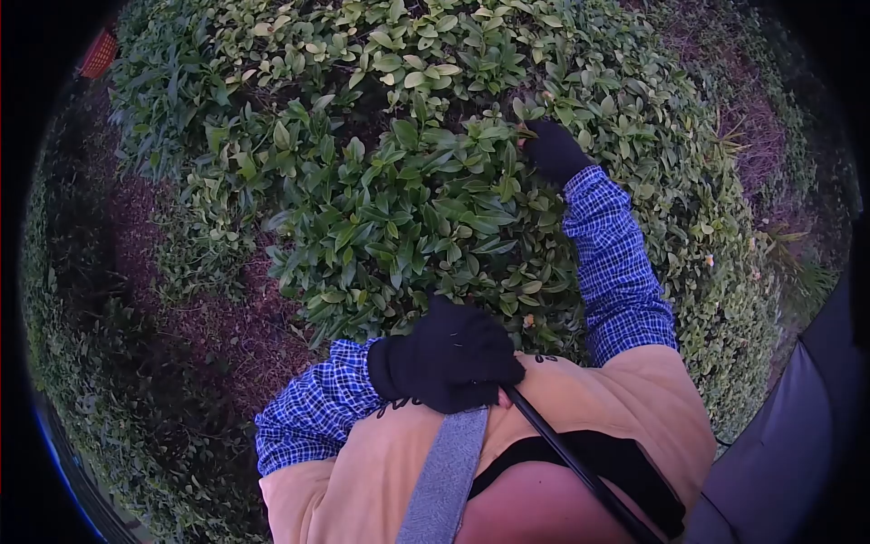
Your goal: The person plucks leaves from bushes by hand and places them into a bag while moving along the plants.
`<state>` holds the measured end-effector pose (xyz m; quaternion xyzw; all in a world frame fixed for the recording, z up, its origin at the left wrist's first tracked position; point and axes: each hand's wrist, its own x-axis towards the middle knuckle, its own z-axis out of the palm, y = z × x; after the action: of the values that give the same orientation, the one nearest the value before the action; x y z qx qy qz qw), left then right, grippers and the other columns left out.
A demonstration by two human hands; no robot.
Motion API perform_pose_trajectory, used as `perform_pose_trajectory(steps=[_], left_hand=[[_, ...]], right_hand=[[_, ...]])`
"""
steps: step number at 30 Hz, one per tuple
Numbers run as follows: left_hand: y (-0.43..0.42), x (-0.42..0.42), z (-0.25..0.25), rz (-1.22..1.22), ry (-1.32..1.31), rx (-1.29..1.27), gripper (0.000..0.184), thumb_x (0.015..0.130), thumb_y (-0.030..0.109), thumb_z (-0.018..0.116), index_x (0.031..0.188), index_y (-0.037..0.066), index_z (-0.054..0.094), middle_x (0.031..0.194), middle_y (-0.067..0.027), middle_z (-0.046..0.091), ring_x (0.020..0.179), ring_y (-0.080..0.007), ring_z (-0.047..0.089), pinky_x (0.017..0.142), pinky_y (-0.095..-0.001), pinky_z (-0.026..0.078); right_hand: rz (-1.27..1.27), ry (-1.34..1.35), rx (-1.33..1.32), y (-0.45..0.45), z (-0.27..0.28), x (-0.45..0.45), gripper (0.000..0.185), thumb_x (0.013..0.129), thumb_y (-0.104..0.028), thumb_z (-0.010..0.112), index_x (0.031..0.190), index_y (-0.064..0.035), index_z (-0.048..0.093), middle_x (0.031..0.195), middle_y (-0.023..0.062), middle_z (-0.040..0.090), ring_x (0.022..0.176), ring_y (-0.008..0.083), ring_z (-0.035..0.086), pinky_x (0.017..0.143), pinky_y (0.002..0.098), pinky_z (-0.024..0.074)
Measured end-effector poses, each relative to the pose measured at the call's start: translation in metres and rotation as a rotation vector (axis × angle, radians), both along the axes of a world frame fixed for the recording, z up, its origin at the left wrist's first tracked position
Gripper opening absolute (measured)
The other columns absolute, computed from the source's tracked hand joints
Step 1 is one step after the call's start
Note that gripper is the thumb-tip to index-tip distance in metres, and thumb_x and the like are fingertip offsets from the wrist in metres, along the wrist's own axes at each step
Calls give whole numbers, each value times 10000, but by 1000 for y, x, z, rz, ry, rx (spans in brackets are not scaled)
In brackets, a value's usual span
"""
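My left hand [453, 356], in a black glove, is closed in front of my chest, around the upper end of a black rod [580, 467] that runs down to the lower right. A grey strap [444, 480] hangs just below it. My right hand [550, 150], also gloved in black, reaches into the leafy bush [408, 199] at the upper right of centre. Its fingertips are together among the leaves, and what they pinch is too small to make out. Blue checked sleeves cover both arms.
A red basket [98, 54] stands at the far upper left. Reddish-brown ground [227, 335] shows left of the bush, with another hedge [118, 435] beyond it. A dark grey fabric [779, 435] lies at the lower right. Small pale flowers dot the right side.
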<state>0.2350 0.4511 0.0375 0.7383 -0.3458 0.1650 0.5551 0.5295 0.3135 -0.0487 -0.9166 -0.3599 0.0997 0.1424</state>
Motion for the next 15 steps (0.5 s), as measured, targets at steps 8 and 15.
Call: perform_pose_trajectory(steps=[8, 15], left_hand=[[3, -2, -6, -55, 52, -22, 231, 700, 253, 721, 843, 112, 606, 769, -40, 573, 671, -221, 552, 587, -343, 359], [-1, 2, -5, -80, 33, -34, 253, 688, 234, 732, 861, 101, 604, 761, -42, 572, 655, -230, 557, 528, -335, 370]], right_hand=[[-161, 584, 583, -35, 6, -30, 417, 833, -304, 584, 1122, -7, 535, 958, 115, 594, 849, 168, 576, 729, 289, 467], [-166, 133, 223, 11, 24, -90, 519, 759, -347, 641, 1095, 34, 533, 969, 185, 594, 886, 292, 580, 781, 378, 455]])
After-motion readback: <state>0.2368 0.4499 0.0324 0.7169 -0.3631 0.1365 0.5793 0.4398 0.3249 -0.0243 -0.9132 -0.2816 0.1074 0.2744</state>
